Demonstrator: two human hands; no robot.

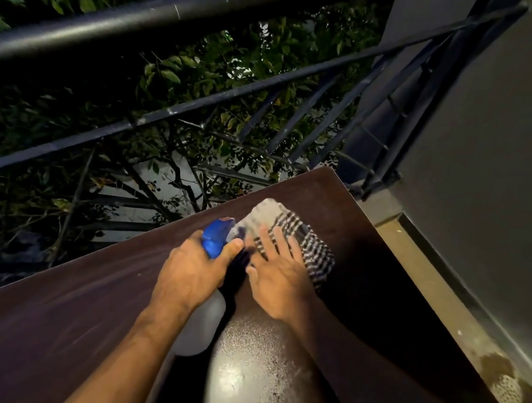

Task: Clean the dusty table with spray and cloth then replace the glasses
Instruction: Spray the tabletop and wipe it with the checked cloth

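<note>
On the table (67,328), left grip (191,270) clasps spray bottle (208,293); right grip (278,279), spread, presses cloth (303,237).

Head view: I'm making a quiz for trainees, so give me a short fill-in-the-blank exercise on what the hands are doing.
1. The left hand grips a spray bottle whose head is coloured ____.
2. The right hand presses flat on a striped ____.
3. Both hands work over a brown ____ that stands beside the metal railing.

Missing words: blue; cloth; table
</note>
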